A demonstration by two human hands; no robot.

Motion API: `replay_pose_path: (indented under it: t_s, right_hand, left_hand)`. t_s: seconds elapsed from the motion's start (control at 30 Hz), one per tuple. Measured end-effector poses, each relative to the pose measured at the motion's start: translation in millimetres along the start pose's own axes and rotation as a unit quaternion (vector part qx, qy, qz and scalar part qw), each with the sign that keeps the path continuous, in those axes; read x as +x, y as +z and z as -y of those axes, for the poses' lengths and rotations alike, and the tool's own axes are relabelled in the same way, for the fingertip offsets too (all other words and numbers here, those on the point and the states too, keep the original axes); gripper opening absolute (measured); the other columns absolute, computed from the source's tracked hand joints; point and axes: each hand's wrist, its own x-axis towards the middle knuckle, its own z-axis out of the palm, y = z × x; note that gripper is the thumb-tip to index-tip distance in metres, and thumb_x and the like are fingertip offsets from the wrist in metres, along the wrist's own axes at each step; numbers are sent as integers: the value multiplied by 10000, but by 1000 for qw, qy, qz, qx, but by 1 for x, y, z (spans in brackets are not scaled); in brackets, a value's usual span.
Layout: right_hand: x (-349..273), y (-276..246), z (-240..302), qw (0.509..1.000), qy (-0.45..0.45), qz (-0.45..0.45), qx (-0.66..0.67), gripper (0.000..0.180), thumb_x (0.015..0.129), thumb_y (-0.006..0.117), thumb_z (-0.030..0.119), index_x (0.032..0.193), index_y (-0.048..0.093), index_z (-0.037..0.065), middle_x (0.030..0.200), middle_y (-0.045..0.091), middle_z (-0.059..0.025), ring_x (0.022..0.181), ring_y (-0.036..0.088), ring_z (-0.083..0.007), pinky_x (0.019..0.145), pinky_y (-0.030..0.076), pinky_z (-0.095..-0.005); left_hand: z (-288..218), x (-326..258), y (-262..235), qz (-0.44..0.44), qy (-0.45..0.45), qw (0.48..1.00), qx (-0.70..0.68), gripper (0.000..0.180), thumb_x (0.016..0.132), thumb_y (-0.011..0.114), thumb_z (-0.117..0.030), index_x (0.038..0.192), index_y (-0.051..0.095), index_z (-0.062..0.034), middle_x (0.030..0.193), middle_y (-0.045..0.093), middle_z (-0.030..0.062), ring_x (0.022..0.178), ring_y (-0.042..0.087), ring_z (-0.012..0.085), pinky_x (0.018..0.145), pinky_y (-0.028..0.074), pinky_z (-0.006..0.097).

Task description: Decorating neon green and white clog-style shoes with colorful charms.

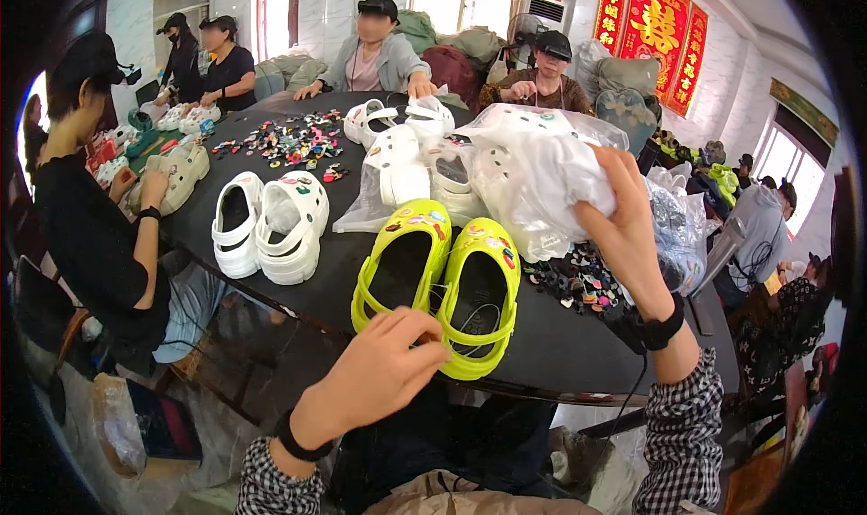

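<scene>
Lime clogs (pixel 483 289) sit on the dark table (pixel 560 361) before me; taking them as clock centre, my left hand (pixel 384 366) is at 7 o'clock, fingers curled by the heels, grip or contact not discernible. My right hand (pixel 623 217), at 2 o'clock, grips a crumpled bag (pixel 542 190). A white pair (pixel 302 212) stands at 10 o'clock; charms (pixel 582 280) lie at 3 o'clock.

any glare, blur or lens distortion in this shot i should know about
Head view: the back window is washed out almost white; the translucent plastic bag shows bright sheen; the right-hand window leans near the black fisheye rim; the lime-green clogs, left hand and right hand look fairly sharp.
</scene>
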Motion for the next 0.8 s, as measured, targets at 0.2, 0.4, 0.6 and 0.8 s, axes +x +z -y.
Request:
replay_pose_path:
  t_s: [0.2, 0.4, 0.6, 0.8]
  right_hand:
    - [35, 18, 19, 999, -9, -18, 46, 501, 778, 654, 31, 1266, 544, 26, 1117, 563, -157, 996, 582, -308, 813, 485, -340]
    - [52, 37, 40, 995, -65, 12, 74, 520, 747, 658, -1, 1256, 552, 21, 1114, 559, -169, 1055, 569, -345, 907, 464, -378]
    - [47, 39, 40, 993, -84, 60, 56, 549, 731, 663, -18, 1268, 555, 30, 1098, 572, -170, 1054, 573, -354, 905, 467, -381]
    - [52, 58, 51, 983, -109, 90, 117, 548, 735, 675, -4, 1268, 568, 64, 1082, 622, -164, 1064, 599, -328, 905, 468, -391]
  left_hand:
    - [24, 26, 8, -138, -104, 985, 25, 206, 842, 571, 53, 1032, 621, -10, 1044, 586, 155, 969, 605, 360, 812, 512, 414]
    - [61, 55, 40, -74, -119, 989, 44, 267, 940, 587, -130, 1186, 581, -25, 1017, 623, 162, 1001, 604, 369, 835, 512, 426]
    - [40, 24, 19, -74, -78, 992, 60, 285, 848, 678, -108, 1126, 649, -55, 869, 617, 97, 861, 597, 288, 770, 499, 400]
    - [5, -34, 11, -107, -52, 987, 107, 118, 725, 737, -95, 840, 713, -87, 814, 569, 44, 884, 578, 268, 806, 478, 406]
